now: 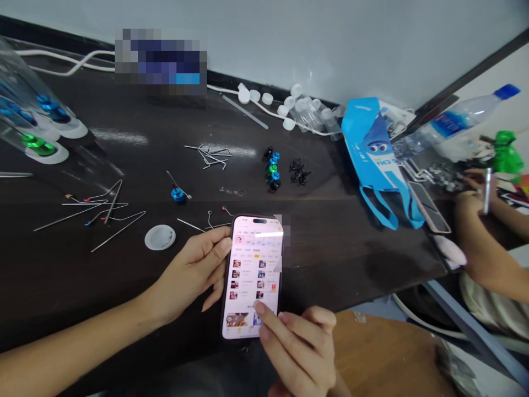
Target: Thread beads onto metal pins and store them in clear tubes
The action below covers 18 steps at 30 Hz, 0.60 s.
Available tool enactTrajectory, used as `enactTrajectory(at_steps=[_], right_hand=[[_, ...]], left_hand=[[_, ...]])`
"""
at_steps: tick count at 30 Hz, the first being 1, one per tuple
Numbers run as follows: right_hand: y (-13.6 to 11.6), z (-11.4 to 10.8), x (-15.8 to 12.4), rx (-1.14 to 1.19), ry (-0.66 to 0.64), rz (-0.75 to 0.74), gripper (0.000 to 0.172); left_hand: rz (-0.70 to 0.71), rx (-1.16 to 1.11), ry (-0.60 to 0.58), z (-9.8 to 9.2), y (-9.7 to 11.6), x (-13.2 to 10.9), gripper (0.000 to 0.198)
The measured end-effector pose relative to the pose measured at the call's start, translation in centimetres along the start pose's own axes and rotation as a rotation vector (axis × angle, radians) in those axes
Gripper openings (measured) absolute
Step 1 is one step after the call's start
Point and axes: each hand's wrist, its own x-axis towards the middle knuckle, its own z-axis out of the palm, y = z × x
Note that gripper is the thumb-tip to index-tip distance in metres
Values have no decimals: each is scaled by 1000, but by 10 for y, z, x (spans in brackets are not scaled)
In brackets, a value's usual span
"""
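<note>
My left hand (197,269) grips the left edge of a smartphone (252,275), holding it upright over the dark table (330,231); its lit screen shows a grid of small pictures. My right hand (298,348) comes up from below, fingers curled, and its index fingertip touches the lower part of the screen. Just beyond the phone lie thin metal wires (103,212), a white round lid (160,237) and a blue ring-shaped part (177,194).
Bent wires (210,154), blue, green and black small parts (273,168) and clear vials with white caps (306,110) lie further back. A blue bag (374,154) and a water bottle (450,124) sit right. Another person's hands (475,204) work at the far right. Plastic tubes (33,127) stand left.
</note>
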Motion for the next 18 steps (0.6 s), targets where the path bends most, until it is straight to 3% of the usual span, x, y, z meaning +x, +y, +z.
enactTrajectory(at_steps=[3, 12, 18], right_hand=[[0, 0, 5, 45, 68, -33, 49], [2, 4, 6, 61, 90, -21, 50], [5, 1, 13, 65, 8, -44, 50]], left_hand=[[-3, 5, 6, 0, 0, 0, 33], [-4, 22, 20, 2, 1, 0, 38], [-2, -10, 15, 2, 1, 0, 36]])
